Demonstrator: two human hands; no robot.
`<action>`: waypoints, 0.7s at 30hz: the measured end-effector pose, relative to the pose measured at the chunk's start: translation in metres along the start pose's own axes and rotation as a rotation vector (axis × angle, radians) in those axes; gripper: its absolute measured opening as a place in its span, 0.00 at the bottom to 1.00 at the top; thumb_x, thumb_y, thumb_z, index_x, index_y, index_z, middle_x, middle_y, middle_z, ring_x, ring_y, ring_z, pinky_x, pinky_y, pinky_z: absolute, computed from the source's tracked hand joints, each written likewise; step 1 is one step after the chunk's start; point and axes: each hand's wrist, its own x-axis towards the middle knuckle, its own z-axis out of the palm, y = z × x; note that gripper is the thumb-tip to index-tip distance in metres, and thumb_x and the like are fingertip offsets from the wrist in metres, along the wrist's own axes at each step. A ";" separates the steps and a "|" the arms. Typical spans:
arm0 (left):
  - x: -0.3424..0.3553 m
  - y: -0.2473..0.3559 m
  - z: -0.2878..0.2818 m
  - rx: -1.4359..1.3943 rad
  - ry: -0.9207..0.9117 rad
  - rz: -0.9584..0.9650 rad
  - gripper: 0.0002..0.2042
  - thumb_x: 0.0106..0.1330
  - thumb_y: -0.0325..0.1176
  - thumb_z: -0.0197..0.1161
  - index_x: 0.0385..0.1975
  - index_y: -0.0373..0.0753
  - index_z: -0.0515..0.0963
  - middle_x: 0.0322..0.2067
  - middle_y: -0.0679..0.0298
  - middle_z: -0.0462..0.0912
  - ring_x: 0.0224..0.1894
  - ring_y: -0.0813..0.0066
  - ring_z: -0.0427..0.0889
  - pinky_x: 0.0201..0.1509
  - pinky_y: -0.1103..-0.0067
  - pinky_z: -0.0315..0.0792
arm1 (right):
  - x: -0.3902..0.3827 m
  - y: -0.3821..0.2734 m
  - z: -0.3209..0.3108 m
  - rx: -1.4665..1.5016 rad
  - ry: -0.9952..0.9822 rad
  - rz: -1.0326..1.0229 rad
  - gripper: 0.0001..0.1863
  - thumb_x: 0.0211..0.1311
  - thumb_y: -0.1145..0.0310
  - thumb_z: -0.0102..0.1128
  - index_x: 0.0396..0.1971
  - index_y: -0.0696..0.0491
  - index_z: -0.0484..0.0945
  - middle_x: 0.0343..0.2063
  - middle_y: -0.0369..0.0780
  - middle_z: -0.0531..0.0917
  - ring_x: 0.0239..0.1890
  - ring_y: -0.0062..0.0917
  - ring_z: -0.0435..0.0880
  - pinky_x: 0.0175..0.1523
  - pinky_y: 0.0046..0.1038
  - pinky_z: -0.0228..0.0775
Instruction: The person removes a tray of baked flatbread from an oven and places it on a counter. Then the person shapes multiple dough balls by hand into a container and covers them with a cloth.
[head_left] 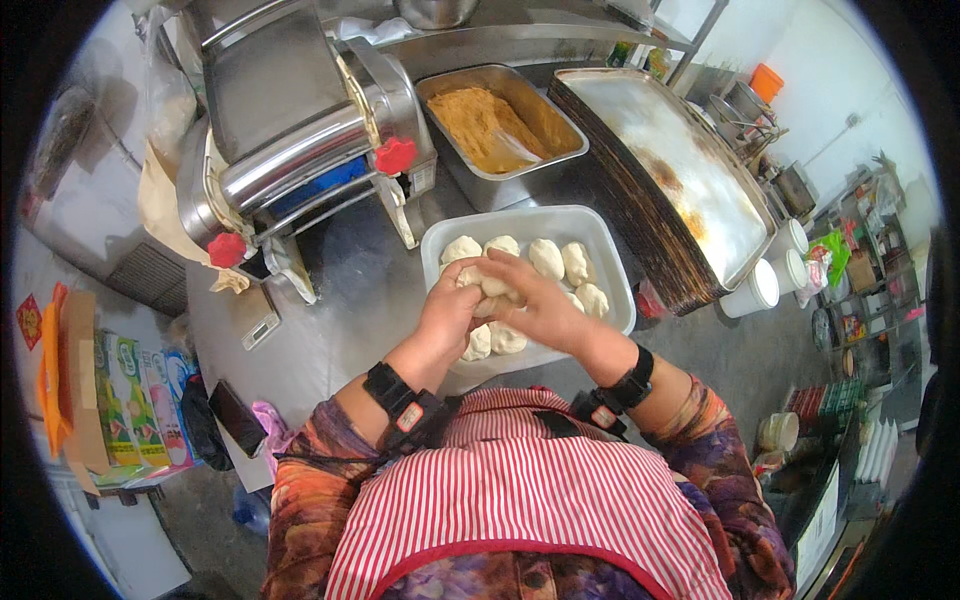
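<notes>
Held over the left and middle of a white rectangular tub [608, 252]: a pale dough lump [488, 284], clasped between both bare hands. Wrapped around it from the left, the left hand [450, 308], with fingers curled and closed in on the dough. Arched over it from the right, the right hand [552, 314], back turned up, fingers bent across toward the left hand and cupped on the same lump. Impossible to tell how firmly pressed, with the palms and part of the dough hidden. Lying in the tub around and below the hands: more dough balls [546, 259], smooth and pale, some partly covered from sight. Strapped around each wrist: a black wristband [632, 380]. Spread beneath the tub: a metal table [350, 290]. Just beyond the tub, a deep metal pan [562, 160], partly filled with an orange-brown mass [470, 112]. To the right, a stack of baking trays [660, 150] with dark, stained edges. To the left, a steel roller machine [300, 150] with red knobs [395, 155].
</notes>
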 end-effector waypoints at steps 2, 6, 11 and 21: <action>0.002 0.001 -0.003 -0.001 -0.006 -0.040 0.22 0.61 0.21 0.44 0.58 0.41 0.59 0.49 0.54 0.72 0.48 0.60 0.78 0.49 0.65 0.77 | 0.000 0.001 0.002 -0.244 -0.041 -0.179 0.27 0.55 0.73 0.60 0.57 0.51 0.68 0.55 0.49 0.69 0.57 0.43 0.70 0.59 0.35 0.64; 0.000 0.007 -0.019 -0.245 -0.453 -0.161 0.19 0.68 0.31 0.45 0.59 0.41 0.59 0.52 0.56 0.70 0.50 0.60 0.76 0.55 0.63 0.70 | 0.007 0.016 -0.006 -0.229 -0.009 -0.040 0.21 0.56 0.72 0.55 0.53 0.50 0.71 0.46 0.49 0.75 0.48 0.44 0.75 0.50 0.35 0.70; 0.002 0.011 -0.024 0.071 -0.244 -0.131 0.22 0.68 0.47 0.53 0.56 0.41 0.66 0.49 0.60 0.74 0.49 0.69 0.76 0.53 0.72 0.73 | 0.008 0.022 0.000 -0.124 0.027 0.098 0.23 0.56 0.77 0.51 0.54 0.51 0.70 0.42 0.46 0.78 0.49 0.36 0.77 0.52 0.31 0.69; 0.008 0.007 -0.031 0.500 -0.064 0.236 0.17 0.63 0.25 0.54 0.53 0.36 0.68 0.43 0.60 0.76 0.42 0.69 0.81 0.48 0.75 0.77 | 0.004 0.011 -0.006 0.428 -0.159 0.354 0.37 0.64 0.61 0.56 0.67 0.55 0.48 0.66 0.48 0.56 0.68 0.33 0.55 0.67 0.30 0.51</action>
